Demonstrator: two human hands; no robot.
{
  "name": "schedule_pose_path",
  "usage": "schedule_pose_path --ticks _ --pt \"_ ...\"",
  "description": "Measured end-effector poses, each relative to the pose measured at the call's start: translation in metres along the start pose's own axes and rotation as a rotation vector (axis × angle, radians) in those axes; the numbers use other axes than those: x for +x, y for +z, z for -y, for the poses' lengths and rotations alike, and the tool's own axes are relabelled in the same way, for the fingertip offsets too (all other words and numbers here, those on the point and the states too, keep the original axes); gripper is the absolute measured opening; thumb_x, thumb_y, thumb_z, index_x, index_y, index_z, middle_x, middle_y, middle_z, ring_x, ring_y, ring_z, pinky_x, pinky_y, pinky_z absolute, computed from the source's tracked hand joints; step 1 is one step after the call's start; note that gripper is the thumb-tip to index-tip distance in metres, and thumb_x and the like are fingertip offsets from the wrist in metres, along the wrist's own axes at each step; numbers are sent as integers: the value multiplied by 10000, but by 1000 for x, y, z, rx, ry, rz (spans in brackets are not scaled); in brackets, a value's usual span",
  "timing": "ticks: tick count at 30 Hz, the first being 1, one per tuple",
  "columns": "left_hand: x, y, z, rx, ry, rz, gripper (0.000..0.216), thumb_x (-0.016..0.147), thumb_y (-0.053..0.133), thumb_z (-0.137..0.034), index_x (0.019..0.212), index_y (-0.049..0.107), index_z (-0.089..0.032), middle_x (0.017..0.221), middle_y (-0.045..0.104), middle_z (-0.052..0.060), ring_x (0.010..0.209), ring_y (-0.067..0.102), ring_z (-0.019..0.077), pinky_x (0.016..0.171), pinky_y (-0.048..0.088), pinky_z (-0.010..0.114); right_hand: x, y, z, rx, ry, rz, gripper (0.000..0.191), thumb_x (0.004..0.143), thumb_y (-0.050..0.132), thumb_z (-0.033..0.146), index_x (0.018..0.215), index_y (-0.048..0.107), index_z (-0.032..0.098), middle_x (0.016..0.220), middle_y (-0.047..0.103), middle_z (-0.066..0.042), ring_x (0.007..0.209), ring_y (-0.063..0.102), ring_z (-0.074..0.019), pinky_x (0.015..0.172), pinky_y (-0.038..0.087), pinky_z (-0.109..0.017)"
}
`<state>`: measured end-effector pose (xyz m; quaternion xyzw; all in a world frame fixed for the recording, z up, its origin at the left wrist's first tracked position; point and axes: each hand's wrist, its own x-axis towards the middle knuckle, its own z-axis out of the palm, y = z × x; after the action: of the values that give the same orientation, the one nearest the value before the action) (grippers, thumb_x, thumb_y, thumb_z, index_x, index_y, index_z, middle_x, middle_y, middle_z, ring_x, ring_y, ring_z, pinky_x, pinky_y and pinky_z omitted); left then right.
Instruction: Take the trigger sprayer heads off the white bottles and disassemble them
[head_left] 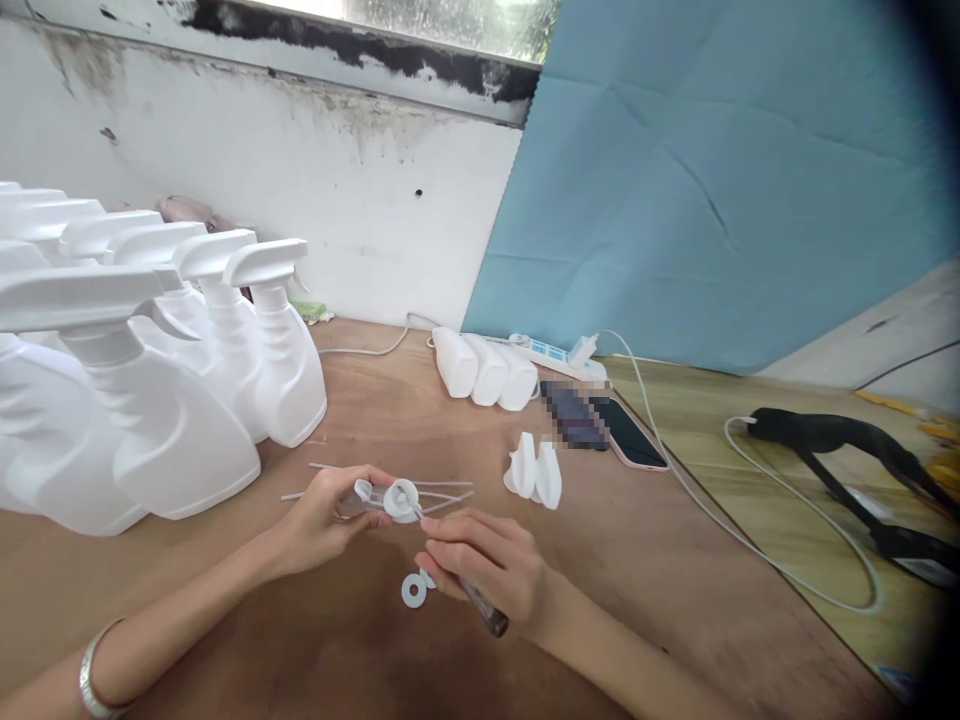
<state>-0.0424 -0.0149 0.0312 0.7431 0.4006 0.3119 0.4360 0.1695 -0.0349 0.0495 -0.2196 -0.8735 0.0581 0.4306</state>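
Note:
My left hand [330, 515] is closed on a white spray-trigger head [390, 498], held just above the brown table [660, 600]. My right hand [487, 565] is closed on a thin dark tool [480, 605] whose tip points at the trigger head's round collar. A small white ring washer [413, 590] lies on the table under my right hand. Several thin clear tubes [442, 490] lie just behind the hands. Two white trigger parts [534, 470] stand to the right of the tubes.
Several white spray bottles with trigger heads [187, 400] fill the left side. Three capless white bottles [487, 370] lie at the back beside a power strip [551, 355]. A phone [630, 435] with a white cable and a black tool [847, 450] lie at right.

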Motion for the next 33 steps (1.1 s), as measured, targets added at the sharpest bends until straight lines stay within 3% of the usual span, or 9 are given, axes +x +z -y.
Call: schedule_pose_path --ticks 2,6,9,19,23,26,30,33 --pt "-1 0 0 4 14 7 202 755 576 -258 927 565 -153 833 653 36 718 582 139 630 462 228 3 0 0 46 119 31 102 760 577 157 664 579 194 719 690 -47 639 648 -137 585 528 -216" --pt "-3 3 -1 -53 29 110 162 765 551 -217 914 564 -154 846 642 43 736 582 137 626 477 220 8 -8 -8 434 758 -2 174 786 564 276 646 556 173 657 673 -26 581 640 -134 528 513 -226" --pt "-3 3 -1 -69 54 130 182 773 547 -220 940 558 -151 839 639 45 728 587 135 628 482 220 9 -12 -15 677 948 -90 215 752 604 327 640 544 153 702 682 -39 562 644 -134 556 528 -247" --pt "-2 -1 3 -23 100 133 217 796 523 -227 995 546 -145 902 637 63 753 587 138 655 474 229 -7 0 -15 754 1006 -292 232 741 612 348 622 549 159 725 687 -44 532 635 -139 539 546 -282" --pt "-1 -5 -3 -71 36 150 201 790 522 -216 977 553 -147 921 630 57 829 579 159 696 470 244 -18 -3 -13 623 783 -202 147 759 604 258 641 593 172 725 689 -51 605 652 -156 592 534 -282" --pt "1 -10 -7 -73 73 216 179 782 521 -189 950 568 -149 902 634 46 828 577 155 716 461 245 -20 -10 -13 530 623 -71 89 750 612 193 664 627 185 748 693 -46 658 659 -157 595 519 -259" --pt "2 -14 -10 -33 151 272 153 778 512 -165 917 575 -149 845 639 38 768 577 140 691 457 236 -9 -20 -14 543 641 64 92 750 614 213 665 634 183 736 691 -42 689 662 -163 562 507 -241" --pt "1 -16 -10 -9 148 257 173 775 508 -149 937 569 -156 851 637 34 774 572 138 703 452 235 0 -21 -14 621 714 62 109 755 611 238 668 633 178 722 688 -38 679 661 -159 604 516 -255"
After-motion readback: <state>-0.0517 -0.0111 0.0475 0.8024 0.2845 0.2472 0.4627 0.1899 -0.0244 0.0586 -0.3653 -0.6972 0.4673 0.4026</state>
